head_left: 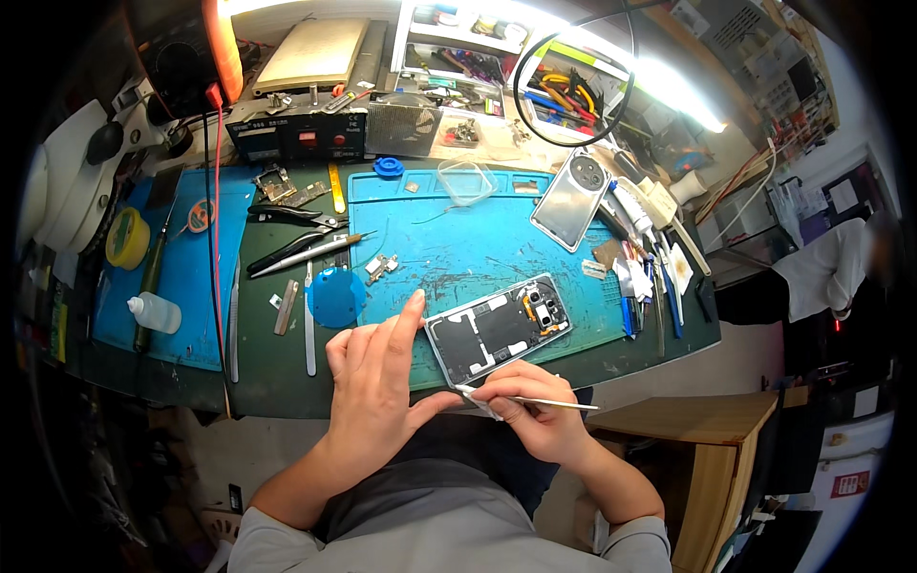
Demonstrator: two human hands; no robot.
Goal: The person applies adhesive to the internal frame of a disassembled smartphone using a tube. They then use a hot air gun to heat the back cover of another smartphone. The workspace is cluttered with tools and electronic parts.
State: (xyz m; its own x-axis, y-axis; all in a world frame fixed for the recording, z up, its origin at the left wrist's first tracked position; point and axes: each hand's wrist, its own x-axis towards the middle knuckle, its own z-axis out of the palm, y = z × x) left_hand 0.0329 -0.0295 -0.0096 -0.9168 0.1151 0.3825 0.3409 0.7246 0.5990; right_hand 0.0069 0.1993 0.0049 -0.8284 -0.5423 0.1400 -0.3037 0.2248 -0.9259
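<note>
An opened smartphone (492, 329) lies tilted on the blue work mat, its dark inside and camera lenses facing up. My left hand (377, 377) is beside its left edge, fingers stretched and thumb spread towards the near corner. Whether its fingertips touch the phone, I cannot tell. At that near corner my right hand (535, 411) pinches a thin pale stick-like tool (564, 405), which points out to the right. A crumpled white wipe (478, 403) shows under the right fingers, against the phone's corner. Behind the phone rests a loose back cover (570, 201) with a round camera ring.
On the blue mat (420, 258) lie small metal parts (381, 268) and a clear plastic box (466, 181). Pliers (291, 218), tweezers (309, 320) and a squeeze bottle (154, 312) are to the left. Tools and tubes (650, 258) crowd the right. Another person (831, 272) is at far right.
</note>
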